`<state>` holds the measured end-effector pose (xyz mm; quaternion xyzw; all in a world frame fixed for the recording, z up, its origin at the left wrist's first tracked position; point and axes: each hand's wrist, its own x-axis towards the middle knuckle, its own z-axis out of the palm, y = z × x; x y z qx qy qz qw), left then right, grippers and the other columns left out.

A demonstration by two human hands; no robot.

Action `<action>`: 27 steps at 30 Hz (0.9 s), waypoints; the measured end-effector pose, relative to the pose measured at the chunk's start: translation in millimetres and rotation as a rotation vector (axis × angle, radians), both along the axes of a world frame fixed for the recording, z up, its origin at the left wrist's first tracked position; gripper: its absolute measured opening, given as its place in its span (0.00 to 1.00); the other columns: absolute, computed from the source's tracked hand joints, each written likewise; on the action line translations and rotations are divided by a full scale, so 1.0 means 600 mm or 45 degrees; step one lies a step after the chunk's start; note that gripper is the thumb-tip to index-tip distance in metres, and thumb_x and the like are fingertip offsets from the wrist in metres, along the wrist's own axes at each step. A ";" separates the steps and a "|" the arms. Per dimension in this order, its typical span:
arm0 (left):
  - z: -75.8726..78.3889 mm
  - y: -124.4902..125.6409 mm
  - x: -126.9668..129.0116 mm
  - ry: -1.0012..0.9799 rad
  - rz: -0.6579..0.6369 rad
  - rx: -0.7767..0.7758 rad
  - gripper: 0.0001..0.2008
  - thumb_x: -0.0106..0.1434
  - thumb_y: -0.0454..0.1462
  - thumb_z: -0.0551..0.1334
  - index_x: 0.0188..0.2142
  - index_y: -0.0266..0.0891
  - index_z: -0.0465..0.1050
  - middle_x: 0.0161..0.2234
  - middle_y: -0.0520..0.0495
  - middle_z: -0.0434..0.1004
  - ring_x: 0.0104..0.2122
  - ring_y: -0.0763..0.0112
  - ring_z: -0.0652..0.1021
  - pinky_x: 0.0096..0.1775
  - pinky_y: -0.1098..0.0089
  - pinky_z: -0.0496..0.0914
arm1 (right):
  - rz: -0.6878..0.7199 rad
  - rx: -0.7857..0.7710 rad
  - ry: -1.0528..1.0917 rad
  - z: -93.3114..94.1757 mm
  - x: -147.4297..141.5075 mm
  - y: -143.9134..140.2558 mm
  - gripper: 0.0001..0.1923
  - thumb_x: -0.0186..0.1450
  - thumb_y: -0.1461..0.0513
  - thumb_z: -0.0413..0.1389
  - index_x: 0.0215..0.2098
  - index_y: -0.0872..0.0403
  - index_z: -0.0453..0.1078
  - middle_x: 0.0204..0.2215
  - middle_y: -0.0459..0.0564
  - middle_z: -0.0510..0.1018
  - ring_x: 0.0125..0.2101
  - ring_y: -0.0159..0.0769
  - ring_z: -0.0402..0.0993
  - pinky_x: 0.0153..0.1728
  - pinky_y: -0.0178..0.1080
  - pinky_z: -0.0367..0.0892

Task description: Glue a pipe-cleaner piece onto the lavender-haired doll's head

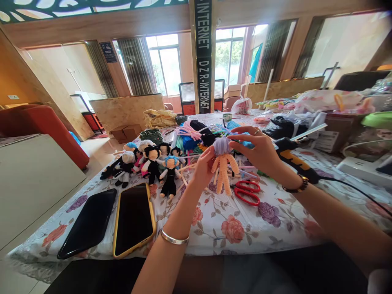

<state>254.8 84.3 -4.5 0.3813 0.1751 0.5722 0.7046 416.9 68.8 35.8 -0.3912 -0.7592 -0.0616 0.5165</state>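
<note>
I hold a small pipe-cleaner doll [223, 167] with an orange body and lilac hair upright above the flowered tablecloth [232, 222]. My left hand [203, 168] grips its side and arm from the left. My right hand [259, 150] reaches over from the right, its fingertips on the lilac hair at the doll's head. Red scissors [247, 192] lie on the cloth just below the doll. A black and orange glue gun [295, 160] lies behind my right wrist.
Several finished dolls [147, 163] in black outfits lie at the left. Two phones [133, 218] [89, 222] rest near the table's front edge. Loose pipe cleaners [191, 136] and bags [284, 126] pile up behind. A white power strip [364, 169] sits at the right.
</note>
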 end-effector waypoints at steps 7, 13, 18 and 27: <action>0.004 -0.004 0.001 0.057 -0.008 -0.078 0.12 0.53 0.43 0.67 0.31 0.36 0.74 0.23 0.51 0.75 0.20 0.77 0.73 0.25 0.75 0.63 | -0.052 0.008 -0.067 0.002 -0.001 -0.005 0.14 0.61 0.52 0.56 0.39 0.48 0.78 0.43 0.51 0.77 0.42 0.43 0.74 0.44 0.48 0.69; 0.003 -0.006 -0.002 0.123 -0.043 -0.071 0.15 0.52 0.46 0.66 0.31 0.36 0.74 0.23 0.50 0.75 0.22 0.74 0.74 0.26 0.74 0.65 | -0.007 -0.039 -0.153 0.000 0.000 -0.002 0.15 0.62 0.52 0.55 0.41 0.49 0.77 0.43 0.52 0.78 0.43 0.44 0.74 0.41 0.47 0.71; -0.004 -0.002 -0.003 0.118 -0.020 0.052 0.16 0.50 0.47 0.68 0.32 0.38 0.73 0.24 0.54 0.74 0.22 0.78 0.73 0.26 0.76 0.65 | -0.084 -0.003 -0.232 0.002 0.000 -0.005 0.11 0.62 0.55 0.57 0.37 0.51 0.77 0.44 0.52 0.77 0.45 0.44 0.73 0.45 0.48 0.68; -0.001 -0.006 -0.001 0.125 0.033 0.089 0.16 0.50 0.46 0.68 0.32 0.39 0.72 0.24 0.57 0.71 0.22 0.82 0.71 0.25 0.78 0.62 | -0.016 -0.176 -0.292 0.015 0.010 -0.016 0.16 0.61 0.55 0.58 0.44 0.54 0.76 0.49 0.55 0.73 0.45 0.42 0.71 0.47 0.45 0.66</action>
